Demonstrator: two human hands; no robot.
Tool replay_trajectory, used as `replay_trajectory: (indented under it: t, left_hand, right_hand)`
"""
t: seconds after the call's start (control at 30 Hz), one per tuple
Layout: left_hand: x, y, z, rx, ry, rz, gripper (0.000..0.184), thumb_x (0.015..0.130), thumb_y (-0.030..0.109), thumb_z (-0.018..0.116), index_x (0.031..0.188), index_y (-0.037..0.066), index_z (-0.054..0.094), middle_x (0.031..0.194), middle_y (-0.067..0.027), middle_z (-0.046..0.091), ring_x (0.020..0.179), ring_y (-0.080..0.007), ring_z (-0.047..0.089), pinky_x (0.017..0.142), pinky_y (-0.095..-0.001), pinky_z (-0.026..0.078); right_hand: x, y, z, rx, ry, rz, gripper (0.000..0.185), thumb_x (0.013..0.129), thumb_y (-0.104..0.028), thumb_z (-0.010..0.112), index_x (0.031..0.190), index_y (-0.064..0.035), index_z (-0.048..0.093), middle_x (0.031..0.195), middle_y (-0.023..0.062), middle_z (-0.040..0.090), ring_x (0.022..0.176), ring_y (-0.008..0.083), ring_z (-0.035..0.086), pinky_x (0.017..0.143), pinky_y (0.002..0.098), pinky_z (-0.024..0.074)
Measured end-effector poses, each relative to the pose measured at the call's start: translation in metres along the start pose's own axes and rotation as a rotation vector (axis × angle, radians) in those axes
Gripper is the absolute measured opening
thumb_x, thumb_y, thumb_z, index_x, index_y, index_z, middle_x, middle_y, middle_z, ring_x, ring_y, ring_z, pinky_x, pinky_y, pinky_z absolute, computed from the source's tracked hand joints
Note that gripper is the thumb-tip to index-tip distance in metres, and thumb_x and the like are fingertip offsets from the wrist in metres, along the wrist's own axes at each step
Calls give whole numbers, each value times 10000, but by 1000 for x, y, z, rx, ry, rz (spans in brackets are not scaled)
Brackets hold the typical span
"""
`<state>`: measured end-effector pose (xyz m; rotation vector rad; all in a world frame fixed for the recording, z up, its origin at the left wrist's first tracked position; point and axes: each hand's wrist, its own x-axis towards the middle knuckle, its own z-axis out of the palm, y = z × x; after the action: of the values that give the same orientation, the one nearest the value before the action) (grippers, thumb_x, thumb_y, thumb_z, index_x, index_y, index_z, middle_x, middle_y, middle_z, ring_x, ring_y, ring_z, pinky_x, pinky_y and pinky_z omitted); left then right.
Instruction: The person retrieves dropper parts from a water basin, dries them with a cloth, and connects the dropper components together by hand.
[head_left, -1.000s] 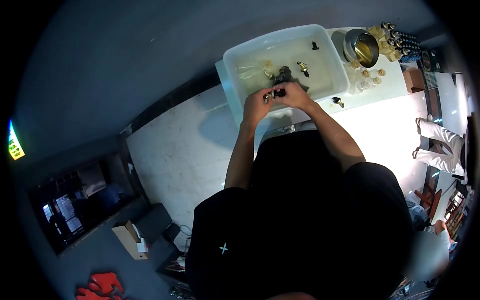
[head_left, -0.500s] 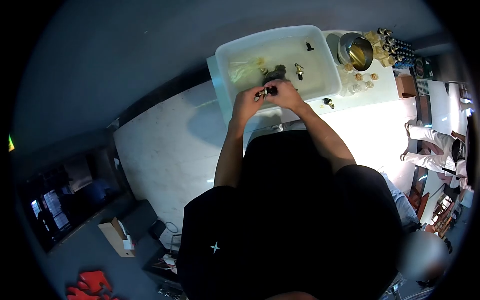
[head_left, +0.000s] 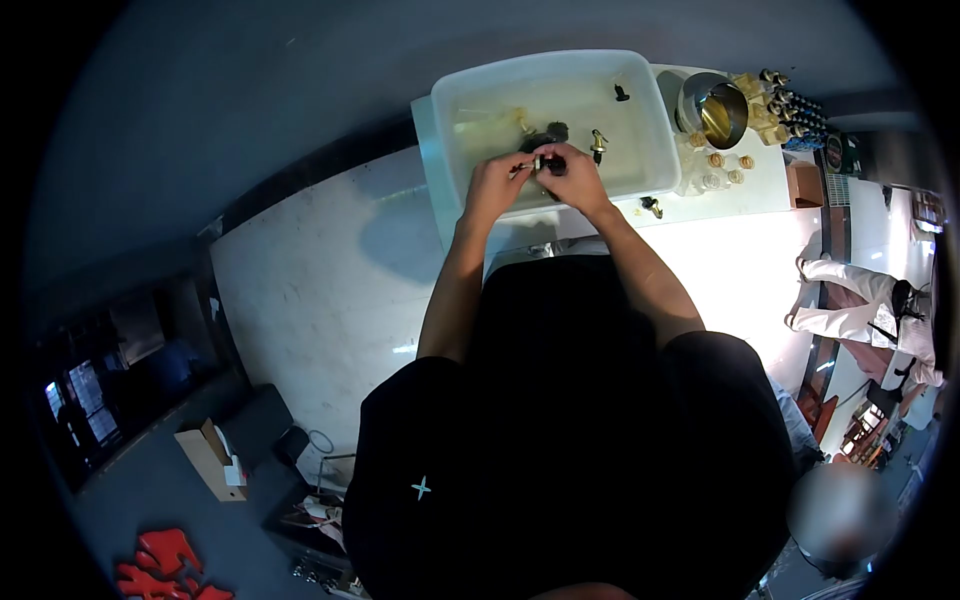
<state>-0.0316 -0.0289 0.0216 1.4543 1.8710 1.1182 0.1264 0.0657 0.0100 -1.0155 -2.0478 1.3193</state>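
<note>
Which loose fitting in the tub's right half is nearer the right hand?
The gold and black fitting beside the right hand; the other fitting, near the far rim, looks all black.

Red objects [head_left: 165,565] lie on the grey floor [head_left: 115,500] at lower left; an open cardboard box [head_left: 208,462] stands near them, a white item [head_left: 234,470] at its side; at far right, a person in pale trousers [head_left: 845,298]; a brown box [head_left: 805,187] sits at the upper right.

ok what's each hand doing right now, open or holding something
left hand: closed, fingers pinching one end of the small part
right hand: closed, gripping the part's dark end
</note>
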Motion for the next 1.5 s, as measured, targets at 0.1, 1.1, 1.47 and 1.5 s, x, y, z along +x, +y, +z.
replay_trajectory:
  t: [0.1,1.1,1.47,1.5]
  left_hand:
    - [6,-32,24,-494,17,-157,238,901,45,701,1130,-21,703,974,-121,742,863,-183,712,777,-306,556]
    - [19,2,25,-1088,309,-472,364,986,95,588,741,165,328,575,50,326,398,-50,299,351,-258,200]
    - [15,6,19,-1248,240,-723,328,969,64,580,757,159,348,578,40,309,391,-57,276,345,-259,176]
    - [15,7,19,-1242,242,-727,327,971,65,577,757,157,347,580,41,310,392,-55,275,346,-260,175]
  right_hand:
    - [1,3,-1,195,50,98,273,802,-111,719,1060,-24,710,916,87,712,791,138,688,762,295,557]
    - [13,-20,26,590,-11,546,433,997,-373,578,662,-105,523,560,-28,466,419,71,367,399,256,268]
    - [-1,-38,16,10,101,154,467,992,-356,567,749,37,634,603,201,563,543,263,548,582,405,448]
    - [-1,-40,14,-26,82,165,460,994,-353,565,764,38,638,612,213,563,559,283,568,595,408,454]
